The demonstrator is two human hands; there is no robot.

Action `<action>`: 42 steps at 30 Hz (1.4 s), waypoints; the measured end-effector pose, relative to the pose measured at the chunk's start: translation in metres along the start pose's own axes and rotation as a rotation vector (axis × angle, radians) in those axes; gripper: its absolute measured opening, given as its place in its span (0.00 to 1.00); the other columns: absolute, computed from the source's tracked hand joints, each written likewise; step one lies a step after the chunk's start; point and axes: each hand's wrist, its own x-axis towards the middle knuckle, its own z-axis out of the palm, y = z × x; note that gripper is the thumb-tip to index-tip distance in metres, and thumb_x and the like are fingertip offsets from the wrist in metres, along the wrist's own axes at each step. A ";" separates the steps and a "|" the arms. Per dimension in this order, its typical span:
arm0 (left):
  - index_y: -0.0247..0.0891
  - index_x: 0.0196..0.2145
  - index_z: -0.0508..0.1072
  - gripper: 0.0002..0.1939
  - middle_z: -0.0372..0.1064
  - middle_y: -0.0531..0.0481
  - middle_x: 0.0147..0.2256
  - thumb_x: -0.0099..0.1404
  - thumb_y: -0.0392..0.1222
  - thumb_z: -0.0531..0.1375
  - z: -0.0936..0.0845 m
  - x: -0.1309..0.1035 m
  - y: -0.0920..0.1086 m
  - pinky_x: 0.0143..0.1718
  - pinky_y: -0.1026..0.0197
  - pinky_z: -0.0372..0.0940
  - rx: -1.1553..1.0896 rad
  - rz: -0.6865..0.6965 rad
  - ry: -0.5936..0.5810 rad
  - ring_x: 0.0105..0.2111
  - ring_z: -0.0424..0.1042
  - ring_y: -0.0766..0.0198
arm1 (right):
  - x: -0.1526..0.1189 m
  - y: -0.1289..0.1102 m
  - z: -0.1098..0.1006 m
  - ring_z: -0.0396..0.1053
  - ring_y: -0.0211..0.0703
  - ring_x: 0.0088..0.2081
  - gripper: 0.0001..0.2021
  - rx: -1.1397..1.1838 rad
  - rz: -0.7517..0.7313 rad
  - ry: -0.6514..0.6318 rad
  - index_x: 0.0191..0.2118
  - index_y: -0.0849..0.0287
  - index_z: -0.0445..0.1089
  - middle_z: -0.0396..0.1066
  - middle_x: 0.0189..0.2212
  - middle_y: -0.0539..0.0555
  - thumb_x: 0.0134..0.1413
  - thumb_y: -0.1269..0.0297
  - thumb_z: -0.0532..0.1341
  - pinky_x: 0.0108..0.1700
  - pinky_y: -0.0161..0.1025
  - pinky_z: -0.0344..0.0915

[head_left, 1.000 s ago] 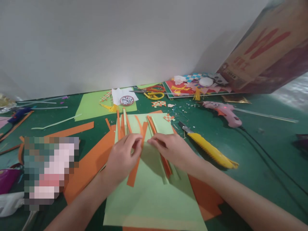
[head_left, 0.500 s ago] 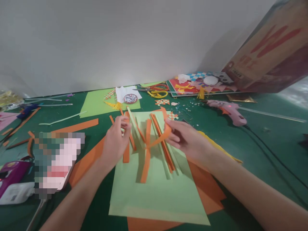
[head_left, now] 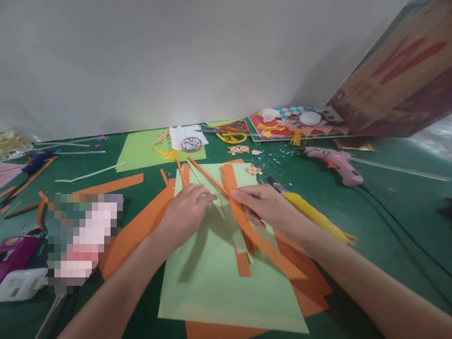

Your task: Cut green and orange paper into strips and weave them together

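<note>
Between the thumb and fingers of my right hand (head_left: 256,203) is an orange paper strip (head_left: 273,252), whose long end curves down to the right. A narrow orange strip (head_left: 208,175) runs from the back toward this hand; whether it is gripped too is unclear. My left hand (head_left: 190,209) hovers over the left part of a pale green paper sheet (head_left: 226,292), fingers loosely bent toward the right hand and nothing visible in them. More orange and pale green strips (head_left: 240,240) lie on the sheet, partly covered by the hands.
Orange paper (head_left: 137,235) spreads under the green sheet. A yellow-handled cutter (head_left: 310,214) lies beside my right forearm. Farther right is a pink glue gun (head_left: 334,162) with its cord. Scissors (head_left: 231,136) lie at the back; a pixelated phone (head_left: 84,240) is on the left.
The orange strip in my right hand now swings down to the right instead of lying across the middle. My left hand has moved right and down, closer to the right hand.
</note>
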 end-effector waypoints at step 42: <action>0.39 0.38 0.69 0.10 0.73 0.48 0.37 0.66 0.29 0.51 -0.002 -0.003 0.039 0.37 0.65 0.70 -0.173 0.170 0.450 0.38 0.74 0.65 | 0.012 0.008 -0.007 0.61 0.39 0.26 0.05 -0.985 -0.236 0.424 0.24 0.58 0.63 0.68 0.24 0.51 0.49 0.68 0.55 0.28 0.36 0.51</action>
